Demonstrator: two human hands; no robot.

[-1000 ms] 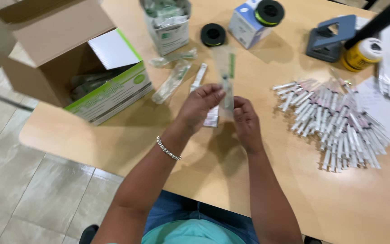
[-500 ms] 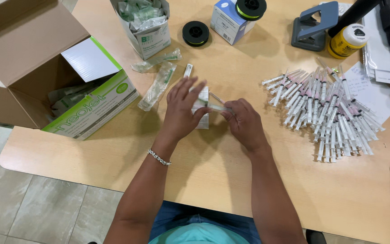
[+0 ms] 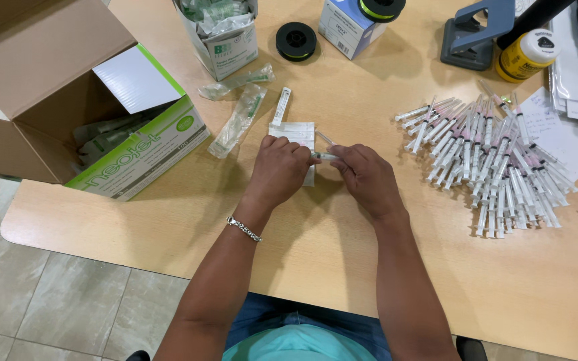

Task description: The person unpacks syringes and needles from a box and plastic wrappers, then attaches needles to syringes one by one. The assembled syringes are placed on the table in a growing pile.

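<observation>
My left hand (image 3: 279,168) and my right hand (image 3: 364,175) meet over the middle of the wooden table (image 3: 342,267). Both grip a small clear syringe (image 3: 323,156) held level between them. Under my left hand lies a flat white wrapper (image 3: 294,132). A packaged needle (image 3: 281,105) rests just beyond it. To the right spreads a heap of several assembled syringes (image 3: 496,160) with pink hubs.
An open cardboard box (image 3: 41,80) holds a green-and-white carton (image 3: 143,150) at the left. Sealed syringe packets (image 3: 237,120) lie near a small open box (image 3: 225,33). Black tape rolls (image 3: 296,40), a blue box (image 3: 350,23), a blue hole punch (image 3: 473,33), a yellow jar (image 3: 526,55), papers (image 3: 556,130).
The hands came down from holding a long wrapper upright; the wrapper now lies on the table and a bare syringe is between the hands. The camera view shifted closer.
</observation>
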